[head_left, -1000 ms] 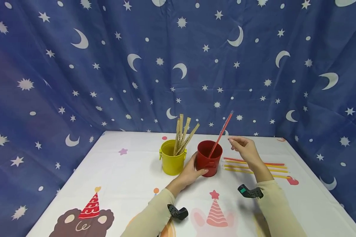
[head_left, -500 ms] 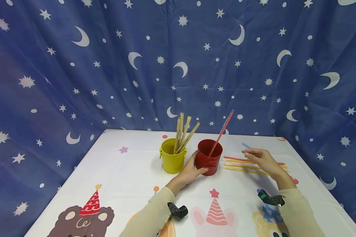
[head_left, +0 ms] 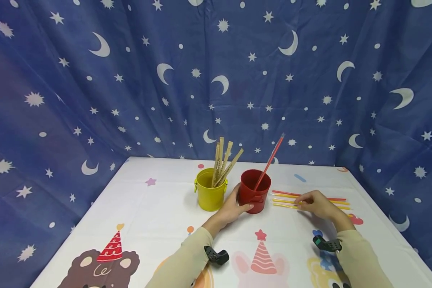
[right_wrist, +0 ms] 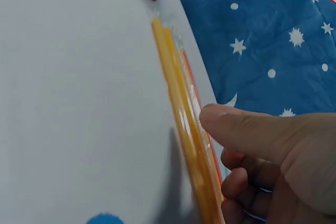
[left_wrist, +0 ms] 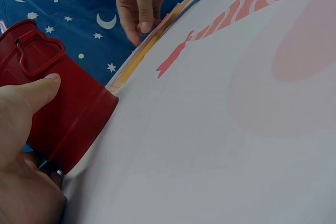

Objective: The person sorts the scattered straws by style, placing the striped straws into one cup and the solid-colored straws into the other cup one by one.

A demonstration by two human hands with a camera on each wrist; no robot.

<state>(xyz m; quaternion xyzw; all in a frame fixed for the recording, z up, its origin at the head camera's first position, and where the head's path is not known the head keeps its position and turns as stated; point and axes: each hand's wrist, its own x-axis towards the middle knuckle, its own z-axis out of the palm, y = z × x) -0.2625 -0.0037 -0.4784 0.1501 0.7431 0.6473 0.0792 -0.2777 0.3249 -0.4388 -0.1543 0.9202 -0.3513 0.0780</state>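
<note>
My left hand (head_left: 232,208) holds the small red bucket (head_left: 253,200) by its side, thumb across the front below the handle, as the left wrist view also shows. One red straw (head_left: 270,160) in a clear wrapper leans out of it. Several wrapped straws, yellow (right_wrist: 181,108) and red (head_left: 284,193), lie side by side on the table, right of the bucket. My right hand (head_left: 317,204) is low over these straws, thumb and fingers loosely bent. In the right wrist view its thumb (right_wrist: 236,127) is beside them, and no straw shows lifted.
Left of the red bucket stands a yellow bucket (head_left: 210,200) with several tan, paper-wrapped sticks (head_left: 221,164) leaning in it. The table has a white printed cloth (head_left: 158,208). A blue curtain (head_left: 187,100) with moons and stars hangs behind the table.
My right hand has moved away from beside the red bucket, rightward and down to the straws on the table. The left hand and both buckets have stayed in place.
</note>
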